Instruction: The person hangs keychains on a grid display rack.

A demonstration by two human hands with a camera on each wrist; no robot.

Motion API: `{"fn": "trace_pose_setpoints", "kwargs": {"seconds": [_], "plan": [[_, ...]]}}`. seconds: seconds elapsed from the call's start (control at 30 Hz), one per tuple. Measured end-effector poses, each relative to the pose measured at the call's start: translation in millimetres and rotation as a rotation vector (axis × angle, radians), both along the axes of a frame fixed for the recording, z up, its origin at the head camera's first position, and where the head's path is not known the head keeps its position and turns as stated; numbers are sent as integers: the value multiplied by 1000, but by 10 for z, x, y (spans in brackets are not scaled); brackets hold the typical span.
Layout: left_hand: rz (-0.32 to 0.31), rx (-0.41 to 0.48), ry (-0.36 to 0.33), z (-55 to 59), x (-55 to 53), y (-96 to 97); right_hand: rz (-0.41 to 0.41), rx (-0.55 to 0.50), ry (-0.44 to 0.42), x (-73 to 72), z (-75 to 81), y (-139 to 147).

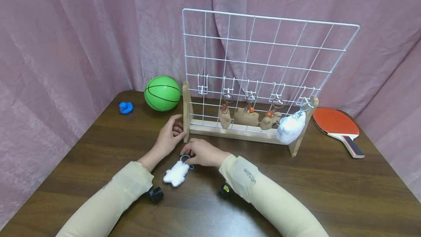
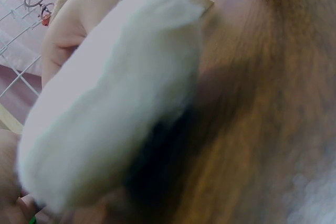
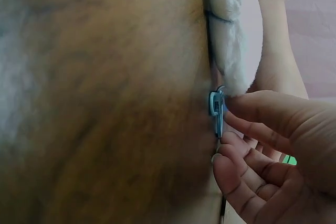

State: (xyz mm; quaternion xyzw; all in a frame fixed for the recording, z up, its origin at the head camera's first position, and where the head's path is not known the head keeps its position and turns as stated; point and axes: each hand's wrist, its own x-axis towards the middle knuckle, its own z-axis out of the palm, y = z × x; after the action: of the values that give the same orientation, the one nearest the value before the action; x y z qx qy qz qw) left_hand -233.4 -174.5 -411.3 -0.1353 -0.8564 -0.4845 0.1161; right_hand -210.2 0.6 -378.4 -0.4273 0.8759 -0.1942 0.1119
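Observation:
My right hand [image 1: 204, 153] pinches the pale blue ring [image 1: 185, 158] of a small white plush keychain [image 1: 177, 174] low over the table. Its blue clasp [image 3: 217, 106] sits at the fingertips in the right wrist view. In the left wrist view the plush [image 2: 115, 98] looms large and blurred, covering part of the right hand [image 2: 79, 19]. My left hand [image 1: 168, 134] holds the left wooden post [image 1: 186, 114] of a white wire grid rack [image 1: 263, 41], its thumb against the near side. Part of those fingers is hidden.
Several brown plush keychains [image 1: 246, 117] and a larger white one [image 1: 291, 126] hang from the grid's hooks. An unoccupied hook [image 1: 202, 90] is at the left. Around stand a green ball [image 1: 162, 93], a blue rubber duck [image 1: 125, 108] and a red table tennis paddle [image 1: 337, 123].

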Motion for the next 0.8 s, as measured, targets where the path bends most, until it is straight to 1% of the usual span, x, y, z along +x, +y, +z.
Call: {"fn": "trace_pose_setpoints", "kwargs": {"seconds": [0.2,0.4,0.47,0.57,0.7,0.8], "plan": [[1,-2,-5,-2,-6,0,-13,28,-16,-21,0,-24],[-8,3,64,-26,-1,2,-26,31,-55,-46,1,-37],[-8,6,72,-23,2,4,-26,27,-62,-48,5,-37],[-6,10,47,-14,2,5,-28,24,-65,-45,10,-33],[-1,5,-8,-1,-2,0,-41,29,-60,-40,4,-29],[4,1,-22,6,-3,0,-53,24,-62,-37,-1,-26]]}}
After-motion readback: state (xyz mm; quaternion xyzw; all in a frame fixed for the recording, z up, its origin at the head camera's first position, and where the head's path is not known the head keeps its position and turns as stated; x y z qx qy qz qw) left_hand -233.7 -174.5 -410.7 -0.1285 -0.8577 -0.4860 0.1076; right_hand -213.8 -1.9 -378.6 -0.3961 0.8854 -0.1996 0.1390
